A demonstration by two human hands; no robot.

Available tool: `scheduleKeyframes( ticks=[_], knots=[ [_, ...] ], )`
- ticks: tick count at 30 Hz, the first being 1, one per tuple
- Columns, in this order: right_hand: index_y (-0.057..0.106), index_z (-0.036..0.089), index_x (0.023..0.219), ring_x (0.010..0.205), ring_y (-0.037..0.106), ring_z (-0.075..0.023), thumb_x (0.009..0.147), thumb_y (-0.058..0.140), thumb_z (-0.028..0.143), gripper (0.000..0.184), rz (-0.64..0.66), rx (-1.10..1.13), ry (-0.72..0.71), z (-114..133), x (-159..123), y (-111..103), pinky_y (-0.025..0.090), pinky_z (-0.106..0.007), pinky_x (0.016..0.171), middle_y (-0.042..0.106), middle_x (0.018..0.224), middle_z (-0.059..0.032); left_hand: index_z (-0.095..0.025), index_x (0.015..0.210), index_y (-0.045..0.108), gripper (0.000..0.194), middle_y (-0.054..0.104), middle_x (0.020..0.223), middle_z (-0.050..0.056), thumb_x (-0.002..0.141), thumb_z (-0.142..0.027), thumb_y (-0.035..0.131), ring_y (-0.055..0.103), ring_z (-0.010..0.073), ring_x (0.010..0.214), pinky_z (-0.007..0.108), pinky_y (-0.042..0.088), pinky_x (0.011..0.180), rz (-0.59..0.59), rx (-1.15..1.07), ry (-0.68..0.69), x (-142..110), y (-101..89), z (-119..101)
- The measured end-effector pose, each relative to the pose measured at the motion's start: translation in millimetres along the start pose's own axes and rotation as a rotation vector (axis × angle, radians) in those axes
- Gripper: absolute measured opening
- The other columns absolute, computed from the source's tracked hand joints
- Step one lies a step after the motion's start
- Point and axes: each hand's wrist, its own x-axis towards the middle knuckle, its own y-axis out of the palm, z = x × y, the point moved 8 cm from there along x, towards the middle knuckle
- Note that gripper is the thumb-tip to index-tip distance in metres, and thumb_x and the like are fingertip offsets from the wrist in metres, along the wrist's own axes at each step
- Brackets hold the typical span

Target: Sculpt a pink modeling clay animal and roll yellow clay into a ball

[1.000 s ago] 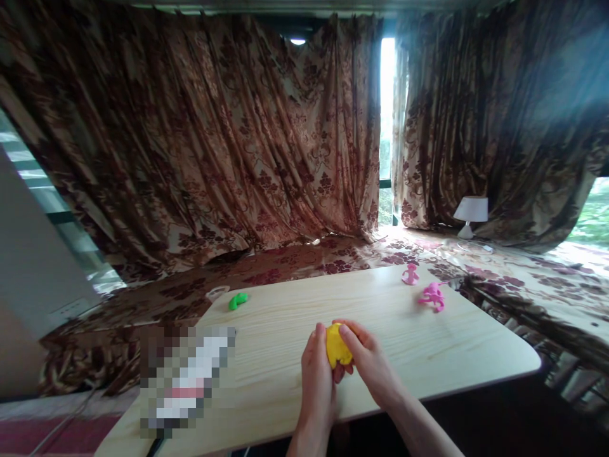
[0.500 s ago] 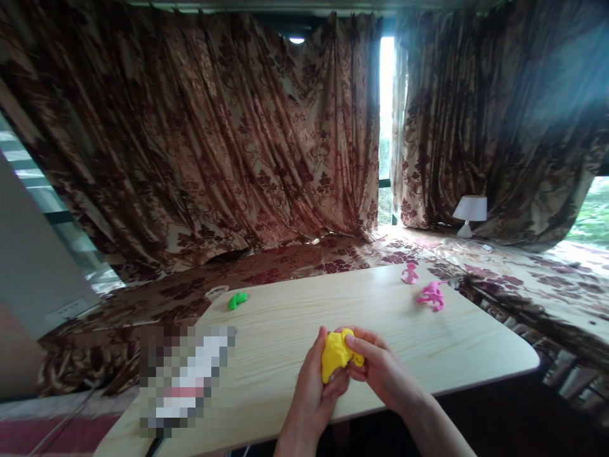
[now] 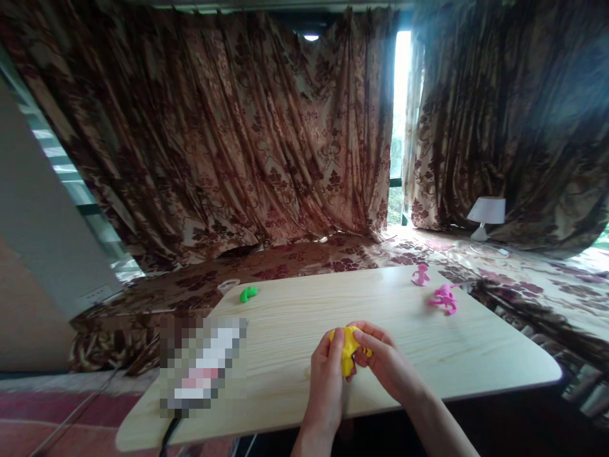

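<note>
A lump of yellow modelling clay (image 3: 349,348) is pinched between both hands above the near part of the table. My left hand (image 3: 328,355) is closed on its left side, thumb laid over the top. On its right side my right hand (image 3: 375,346) grips with thumb and fingers, and a small bit of yellow pokes out beneath them. The clay looks uneven, with a piece hanging down in the middle. Parts of it are hidden by the fingers.
The pale wooden table (image 3: 285,330) bears a small green piece (image 3: 248,294) at the far left. Two pink figures (image 3: 420,275) (image 3: 445,299) are at the far right. A blurred-out long object (image 3: 204,365) with a black cord lies at the left. A white lamp (image 3: 486,212) stands behind.
The yellow clay went from a rounded lump to a stretched, irregular shape. My left thumb has moved onto it. The view has turned slightly to the left.
</note>
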Motion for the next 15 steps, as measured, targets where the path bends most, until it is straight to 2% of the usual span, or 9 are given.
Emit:
scheduleKeyframes(
  ticks=[4, 8, 12, 15],
  knots=[
    [0.059, 0.016, 0.095, 0.046, 0.04, -0.0064, 0.082, 0.058, 0.039, 0.026, -0.11, -0.029, -0.042, -17.8, 12.2, -10.3, 0.034, -0.02, 0.043, 0.049, 0.059, 0.0043, -0.014, 0.083, 0.06, 0.034, 0.058, 0.064, 0.0, 0.081, -0.047, 0.052, 0.048, 0.0082, 0.052, 0.018, 0.036, 0.045, -0.113, -0.064, -0.006, 11.3, -12.4, 5.2],
    [0.057, 0.019, 0.104, 0.055, 0.049, -0.0093, 0.079, 0.061, 0.042, 0.035, -0.215, -0.099, -0.112, -24.5, 15.1, -18.4, 0.037, -0.02, 0.046, 0.06, 0.074, 0.0001, -0.017, 0.094, 0.059, 0.032, 0.062, 0.086, 0.003, 0.077, -0.044, 0.06, 0.058, 0.0124, 0.07, 0.022, 0.047, 0.059, -0.185, -0.037, 0.037, 25.7, -24.2, 4.9],
    [0.048, 0.021, 0.125, 0.072, 0.057, -0.0151, 0.083, 0.053, 0.043, 0.047, -0.269, -0.309, -0.162, -21.5, 11.4, -19.9, 0.045, -0.027, 0.065, 0.064, 0.092, -0.0043, -0.017, 0.092, 0.06, 0.031, 0.063, 0.09, 0.005, 0.077, -0.045, 0.058, 0.06, 0.0166, 0.08, 0.026, 0.049, 0.066, -0.191, 0.004, 0.059, 29.5, -25.9, 6.8],
    [0.05, 0.02, 0.124, 0.085, 0.058, -0.0195, 0.085, 0.049, 0.044, 0.045, -0.307, -0.509, -0.198, -16.9, 10.7, -20.3, 0.043, -0.033, 0.08, 0.064, 0.1, -0.0064, -0.018, 0.09, 0.063, 0.028, 0.065, 0.091, 0.005, 0.077, -0.043, 0.059, 0.058, 0.0167, 0.084, 0.024, 0.047, 0.069, -0.2, 0.07, 0.101, 25.6, -24.4, 3.5]
  ],
)
